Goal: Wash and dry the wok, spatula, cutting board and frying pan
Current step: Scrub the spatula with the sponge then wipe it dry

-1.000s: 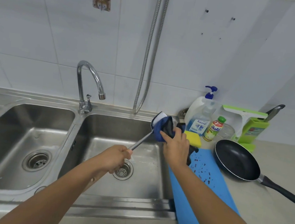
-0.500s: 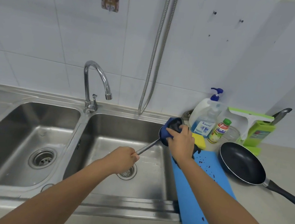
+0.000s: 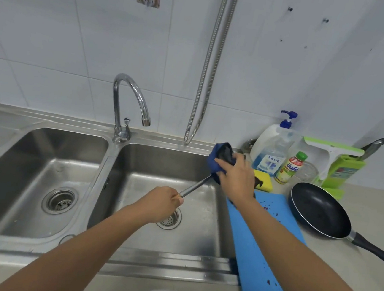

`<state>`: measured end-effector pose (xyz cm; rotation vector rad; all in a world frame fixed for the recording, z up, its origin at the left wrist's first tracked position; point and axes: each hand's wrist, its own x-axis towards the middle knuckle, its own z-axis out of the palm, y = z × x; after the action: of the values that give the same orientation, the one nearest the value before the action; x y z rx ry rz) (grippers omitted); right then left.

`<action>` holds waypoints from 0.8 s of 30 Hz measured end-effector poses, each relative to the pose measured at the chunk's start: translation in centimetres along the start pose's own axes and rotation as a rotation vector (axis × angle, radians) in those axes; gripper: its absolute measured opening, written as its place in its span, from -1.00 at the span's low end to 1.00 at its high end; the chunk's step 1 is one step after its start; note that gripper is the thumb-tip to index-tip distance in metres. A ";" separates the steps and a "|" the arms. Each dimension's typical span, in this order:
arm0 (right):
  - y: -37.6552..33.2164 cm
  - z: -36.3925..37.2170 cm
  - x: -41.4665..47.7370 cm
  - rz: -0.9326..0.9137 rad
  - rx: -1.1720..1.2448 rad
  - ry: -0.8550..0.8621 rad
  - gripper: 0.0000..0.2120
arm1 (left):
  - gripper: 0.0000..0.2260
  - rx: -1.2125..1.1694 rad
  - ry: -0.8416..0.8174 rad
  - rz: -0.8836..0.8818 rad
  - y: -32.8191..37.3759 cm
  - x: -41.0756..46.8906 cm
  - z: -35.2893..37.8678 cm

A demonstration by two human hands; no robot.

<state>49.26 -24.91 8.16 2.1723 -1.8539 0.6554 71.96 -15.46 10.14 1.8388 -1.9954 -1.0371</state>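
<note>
My left hand (image 3: pixel 159 203) grips the handle of the spatula (image 3: pixel 194 187) over the right sink basin (image 3: pixel 155 165). The spatula's head is wrapped in a blue cloth (image 3: pixel 218 156), which my right hand (image 3: pixel 238 174) holds around it. A blue cutting board (image 3: pixel 262 254), speckled with dark bits, lies on the counter right of the sink, partly under my right forearm. The black frying pan (image 3: pixel 320 210) sits on the counter further right, handle pointing to the lower right. No wok is in view.
A chrome tap (image 3: pixel 128 104) stands between the two basins; the left basin (image 3: pixel 30 151) holds nothing. A yellow sponge (image 3: pixel 263 180), a soap pump bottle (image 3: pixel 272 149), a small green-capped bottle (image 3: pixel 290 168) and a green squeegee (image 3: pixel 335 159) crowd the back right corner. A metal hose (image 3: pixel 208 75) hangs down the wall.
My right hand has slid the blue cloth over the spatula head, now covering it fully. The view has shifted slightly; my left hand keeps its grip on the handle.
</note>
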 end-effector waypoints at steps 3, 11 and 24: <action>0.9 -0.6 2.3 0.290 0.138 0.028 -0.67 | -0.71 -0.059 0.019 0.003 -0.1 -0.3 0.0; -0.3 1.5 -2.7 0.684 0.497 0.067 -0.61 | -0.67 -0.205 0.039 -0.093 -1.6 -1.4 0.1; -0.6 0.7 -0.4 0.552 0.320 0.134 -0.63 | -0.70 -0.166 0.047 -0.059 0.0 -1.8 0.4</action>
<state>49.97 -24.76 7.44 1.7026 -2.4221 1.2436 72.05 -13.67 10.41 1.8268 -1.7807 -1.1286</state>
